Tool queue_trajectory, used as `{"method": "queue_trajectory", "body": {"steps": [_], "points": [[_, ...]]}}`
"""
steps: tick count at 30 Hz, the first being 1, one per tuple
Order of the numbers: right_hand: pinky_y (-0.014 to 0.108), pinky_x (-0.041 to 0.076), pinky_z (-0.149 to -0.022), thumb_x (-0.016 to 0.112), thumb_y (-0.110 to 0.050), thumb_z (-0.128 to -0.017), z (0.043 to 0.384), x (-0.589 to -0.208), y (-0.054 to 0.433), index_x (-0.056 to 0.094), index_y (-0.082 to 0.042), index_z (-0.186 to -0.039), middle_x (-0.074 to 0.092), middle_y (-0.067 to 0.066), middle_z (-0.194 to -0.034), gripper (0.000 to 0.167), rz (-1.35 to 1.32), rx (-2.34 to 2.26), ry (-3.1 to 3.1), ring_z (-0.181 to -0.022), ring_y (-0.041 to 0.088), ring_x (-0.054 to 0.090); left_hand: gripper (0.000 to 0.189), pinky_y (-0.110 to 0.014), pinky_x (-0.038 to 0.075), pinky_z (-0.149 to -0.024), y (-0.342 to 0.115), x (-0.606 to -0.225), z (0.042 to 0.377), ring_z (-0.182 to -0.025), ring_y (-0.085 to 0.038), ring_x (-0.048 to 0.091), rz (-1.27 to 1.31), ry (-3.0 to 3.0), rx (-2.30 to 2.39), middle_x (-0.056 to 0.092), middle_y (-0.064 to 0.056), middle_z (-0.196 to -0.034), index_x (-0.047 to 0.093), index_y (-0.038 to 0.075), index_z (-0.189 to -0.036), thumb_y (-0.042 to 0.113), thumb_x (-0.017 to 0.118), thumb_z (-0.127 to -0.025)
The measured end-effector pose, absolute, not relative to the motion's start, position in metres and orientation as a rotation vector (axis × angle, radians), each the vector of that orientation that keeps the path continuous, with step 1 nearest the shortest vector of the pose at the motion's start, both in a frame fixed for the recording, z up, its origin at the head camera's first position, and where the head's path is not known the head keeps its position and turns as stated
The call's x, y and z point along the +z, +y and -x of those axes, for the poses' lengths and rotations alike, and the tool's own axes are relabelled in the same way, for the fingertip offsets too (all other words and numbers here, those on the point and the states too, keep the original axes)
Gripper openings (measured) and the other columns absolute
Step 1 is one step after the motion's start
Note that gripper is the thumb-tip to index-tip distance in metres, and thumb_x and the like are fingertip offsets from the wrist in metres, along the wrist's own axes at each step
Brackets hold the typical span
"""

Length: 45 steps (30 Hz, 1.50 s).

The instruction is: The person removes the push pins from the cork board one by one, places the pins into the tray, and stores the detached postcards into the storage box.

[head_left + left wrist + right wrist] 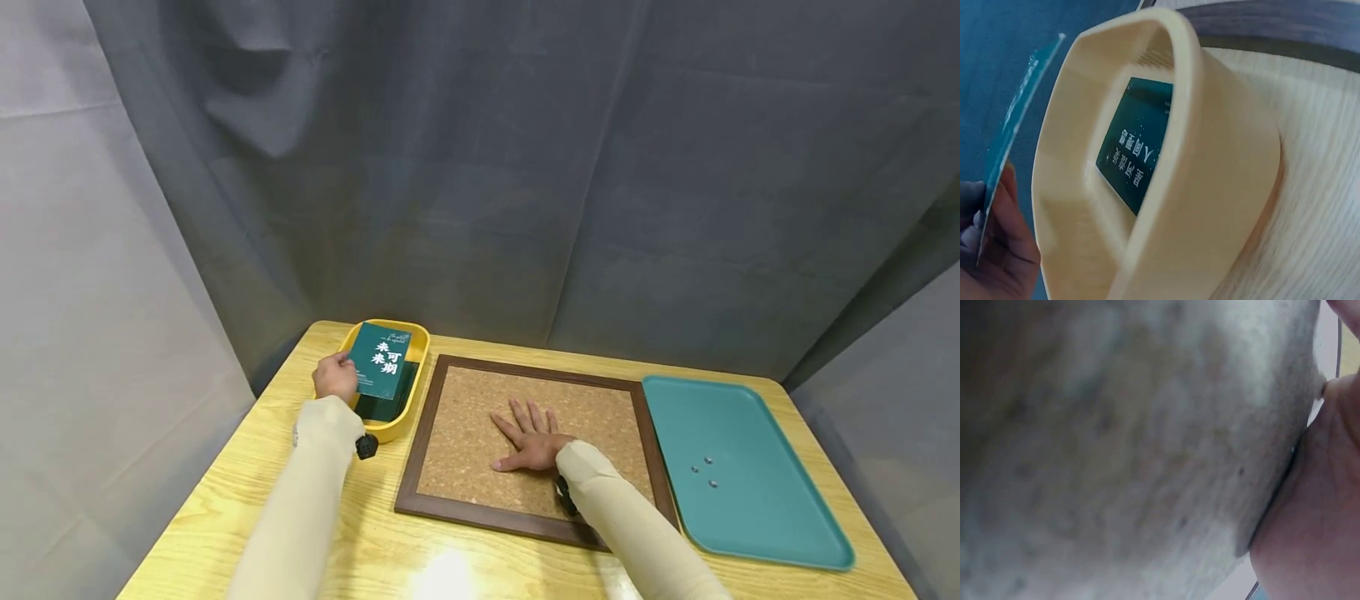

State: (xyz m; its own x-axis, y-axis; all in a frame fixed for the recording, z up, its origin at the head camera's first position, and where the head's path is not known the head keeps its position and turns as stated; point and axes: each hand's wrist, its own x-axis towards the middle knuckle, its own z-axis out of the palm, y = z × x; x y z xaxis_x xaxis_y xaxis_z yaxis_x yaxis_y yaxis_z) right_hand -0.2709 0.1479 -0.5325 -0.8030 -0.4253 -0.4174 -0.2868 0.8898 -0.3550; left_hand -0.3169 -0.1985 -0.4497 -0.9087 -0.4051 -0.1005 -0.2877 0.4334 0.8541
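Observation:
My left hand point(335, 377) pinches a dark green card point(381, 360) with white characters by its edge, above a yellow tray point(422, 350). Seen nearly edge-on in the left wrist view, the held card point(1017, 115) sits between thumb and fingers. Another green card point(1138, 134) with white lettering lies on the tray's floor. Fingers spread, my right hand point(534, 446) rests on a cork board point(465, 433) with a brown frame. A blurred close-up of speckled cork and part of the palm point(1310, 519) fill the right wrist view.
To the right of the board, a teal tray point(757, 508) holds a few tiny shiny pieces point(708, 460), too small to identify. All of it stands on a light wooden table point(375, 533). Grey curtains point(480, 167) hang behind and at both sides.

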Motion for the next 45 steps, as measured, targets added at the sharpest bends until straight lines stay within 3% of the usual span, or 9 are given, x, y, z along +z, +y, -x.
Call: {"method": "queue_trajectory", "body": {"steps": [8,20,32,38,45], "points": [[0.062,-0.018,-0.108,0.048,-0.075,-0.082,0.265,-0.516,0.142,0.000,-0.033,-0.156,-0.023,0.009,-0.159,0.097,0.529,-0.368,2.548,-0.142,0.037,-0.025,0.042,-0.049,0.038,-0.105,-0.206,-0.452,0.320,-0.126,-0.036,0.046,-0.622,-2.639,-1.470,0.051,-0.021,-0.135,0.048,0.003,-0.142,0.014,0.038,-0.102],[0.059,-0.025,-0.105,0.045,-0.086,-0.073,0.272,-0.532,0.144,-0.002,-0.038,-0.155,-0.027,0.005,-0.158,0.105,0.547,-0.427,2.548,-0.140,0.033,-0.030,0.039,-0.049,0.044,-0.098,-0.207,-0.458,0.321,-0.118,-0.037,0.052,-0.592,-2.821,-1.288,0.054,-0.023,-0.131,0.056,0.002,-0.134,0.013,0.040,-0.100],[0.059,-0.019,-0.109,0.048,-0.077,-0.081,0.263,-0.514,0.140,0.000,-0.035,-0.156,-0.023,0.007,-0.159,0.098,0.517,-0.382,2.528,-0.142,0.035,-0.025,0.043,-0.046,0.043,-0.099,-0.201,-0.470,0.327,-0.115,-0.039,0.053,-0.445,-2.865,-1.188,0.054,-0.025,-0.131,0.053,-0.006,-0.133,0.003,0.038,-0.094],[0.061,-0.015,-0.109,0.050,-0.073,-0.083,0.261,-0.512,0.139,0.001,-0.034,-0.156,-0.022,0.007,-0.159,0.096,0.516,-0.357,2.540,-0.142,0.036,-0.024,0.048,-0.048,0.040,-0.101,-0.200,-0.476,0.329,-0.117,-0.042,0.049,-0.354,-2.902,-1.197,0.049,-0.027,-0.135,0.045,-0.004,-0.139,0.003,0.039,-0.092],[0.062,-0.013,-0.110,0.050,-0.071,-0.084,0.260,-0.513,0.143,0.002,-0.034,-0.156,-0.021,0.009,-0.159,0.095,0.512,-0.352,2.558,-0.143,0.037,-0.022,0.052,-0.051,0.038,-0.104,-0.195,-0.477,0.330,-0.120,-0.046,0.046,-0.403,-2.948,-1.269,0.044,-0.036,-0.131,0.031,-0.014,-0.140,0.006,0.037,-0.092]]}}
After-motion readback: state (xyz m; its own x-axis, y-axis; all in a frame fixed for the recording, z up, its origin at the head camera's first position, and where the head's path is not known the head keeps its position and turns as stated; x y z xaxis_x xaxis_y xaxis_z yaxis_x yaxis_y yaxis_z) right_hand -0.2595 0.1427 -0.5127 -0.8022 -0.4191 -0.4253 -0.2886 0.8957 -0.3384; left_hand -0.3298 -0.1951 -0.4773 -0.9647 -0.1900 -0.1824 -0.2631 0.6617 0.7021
